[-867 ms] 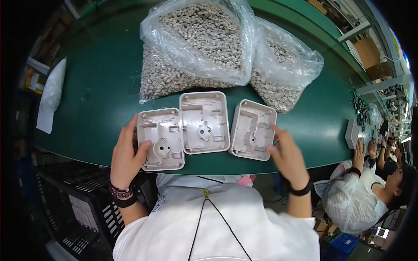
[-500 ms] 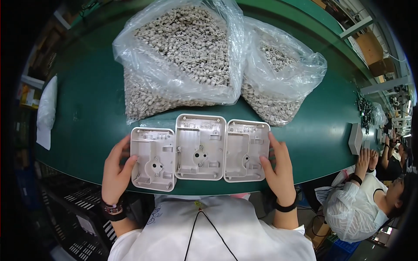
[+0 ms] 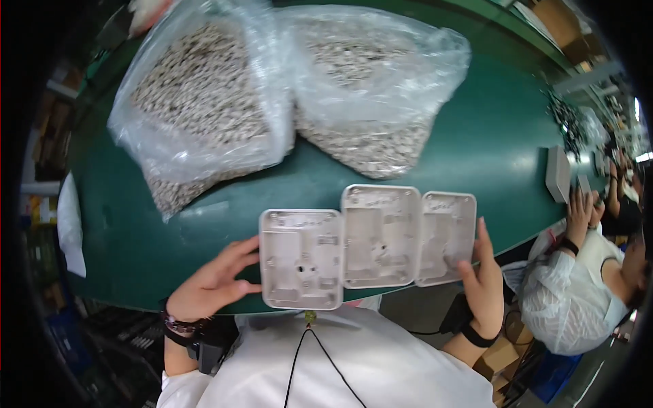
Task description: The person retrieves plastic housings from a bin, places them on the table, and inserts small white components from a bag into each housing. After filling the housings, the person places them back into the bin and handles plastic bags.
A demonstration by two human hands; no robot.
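Head view, looking down: three pale grey moulded plastic housings lie side by side, open faces up, in a row at the near edge of a dark green worktop (image 3: 490,129). The middle housing (image 3: 379,235) serves as landmark here. Touching its left edge sits the left housing (image 3: 300,258), set slightly nearer the person; touching its right edge is the right housing (image 3: 445,236). The left hand (image 3: 207,285) lies flat and released, fingers spread, fingertips against the outer side of the left housing — pressing, not grasping. The right hand (image 3: 484,282) is likewise open, palm against the outer edge of the right housing, nothing clenched. Beyond the middle housing, farther up the worktop, rest two clear plastic bags of small pale parts: a large bag (image 3: 197,109) up and to the left, a second bag (image 3: 371,88) straight beyond. Far right of the middle housing, another person's hands (image 3: 578,211) work at the worktop's edge. To square the row well, I judge both palms should push inward evenly, keeping the housings flat so none rides up or slides off the near edge.
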